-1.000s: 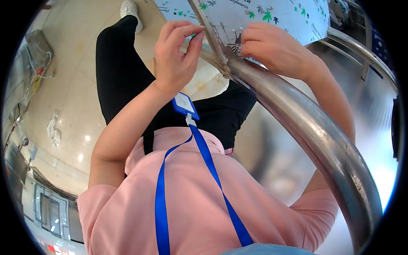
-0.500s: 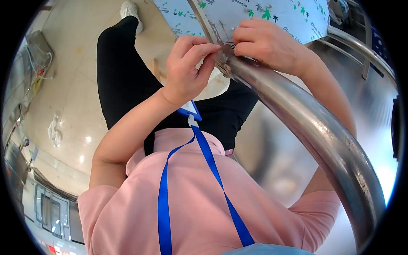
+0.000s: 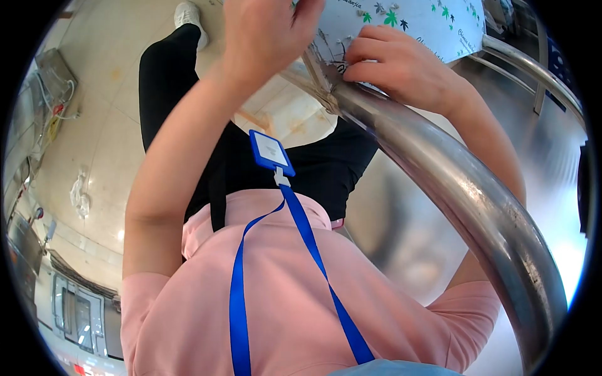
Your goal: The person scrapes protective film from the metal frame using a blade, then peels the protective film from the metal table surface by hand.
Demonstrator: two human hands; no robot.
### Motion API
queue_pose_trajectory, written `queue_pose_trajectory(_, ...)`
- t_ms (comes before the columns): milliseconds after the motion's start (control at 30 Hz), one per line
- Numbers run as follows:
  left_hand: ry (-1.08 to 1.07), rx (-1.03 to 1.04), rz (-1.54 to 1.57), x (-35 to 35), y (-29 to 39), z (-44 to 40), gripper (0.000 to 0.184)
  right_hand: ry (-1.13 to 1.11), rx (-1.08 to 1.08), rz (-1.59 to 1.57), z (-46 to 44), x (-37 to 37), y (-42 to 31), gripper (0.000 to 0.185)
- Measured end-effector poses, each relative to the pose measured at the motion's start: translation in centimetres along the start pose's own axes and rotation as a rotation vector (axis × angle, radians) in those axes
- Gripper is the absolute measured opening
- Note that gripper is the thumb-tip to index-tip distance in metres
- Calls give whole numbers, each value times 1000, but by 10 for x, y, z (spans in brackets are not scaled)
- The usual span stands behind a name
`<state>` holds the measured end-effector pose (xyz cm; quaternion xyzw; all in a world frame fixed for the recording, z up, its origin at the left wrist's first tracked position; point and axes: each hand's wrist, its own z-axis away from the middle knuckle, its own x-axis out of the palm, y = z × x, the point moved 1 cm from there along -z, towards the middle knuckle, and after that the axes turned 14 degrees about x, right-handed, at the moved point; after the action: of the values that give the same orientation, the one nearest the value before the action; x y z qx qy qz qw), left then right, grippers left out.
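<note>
My left hand (image 3: 266, 47) is raised at the top edge of the view, thumb and fingers closed together. The fingertips are partly cut off, so what they hold, if anything, cannot be made out. My right hand (image 3: 401, 69) rests with curled fingers at the corner of a panel covered in leaf-printed film (image 3: 426, 25). Its fingertips press at a torn, dark, wrinkled patch (image 3: 331, 50) in that film, and whatever lies between them is hidden. Just below that hand, a thick curved metal tube (image 3: 451, 169) meets the panel's corner.
The tube curves down the right side, close to my right arm. A second metal rail (image 3: 533, 72) stands at upper right. A badge (image 3: 271, 150) on a blue lanyard (image 3: 301, 222) hangs before me. Crumpled clear plastic (image 3: 80, 194) lies on the tiled floor at left.
My left hand has left the tube's end at the panel corner and moved up. The badge has swung into fuller view. My right hand has barely moved.
</note>
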<state>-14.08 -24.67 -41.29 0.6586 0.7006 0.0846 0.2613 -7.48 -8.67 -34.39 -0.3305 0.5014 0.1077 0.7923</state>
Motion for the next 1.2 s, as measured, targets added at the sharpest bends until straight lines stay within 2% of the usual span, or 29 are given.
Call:
queue_pose_trajectory(100, 13, 70, 39, 9, -2, -33, 15, -45, 5, 26, -3, 2, 0, 16)
queue_pose_trajectory(133, 99, 144, 63, 23, -11, -28, 16, -56, 12, 41, -3, 3, 1, 16)
queue_pose_trajectory(233, -83, 21, -26, 29, -8, -26, 17, -48, 31, 41, -1, 3, 0, 16)
queue_pose_trajectory(333, -23, 48, -53, 36, -13, -25, 19, -3, 44, 66, 7, 0, 5, 18)
queue_pose_trajectory(433, -25, 66, -47, 39, -15, -24, 19, -17, 94, 82, 16, -2, 4, 4)
queue_pose_trajectory(533, -51, 54, -61, 38, -15, -23, 19, 71, 48, -28, 13, 2, 4, 19)
queue_pose_trajectory(733, -65, 55, -77, 37, -18, -26, 18, 23, 44, -3, 4, 4, 8, 21)
queue_pose_trajectory(833, -42, 73, -84, 37, -19, -25, 18, 33, 122, 25, 14, 4, 7, 9)
queue_pose_trajectory(1200, -102, 16, -83, 33, -10, -28, 17, 181, 209, -42, 40, 9, 0, 15)
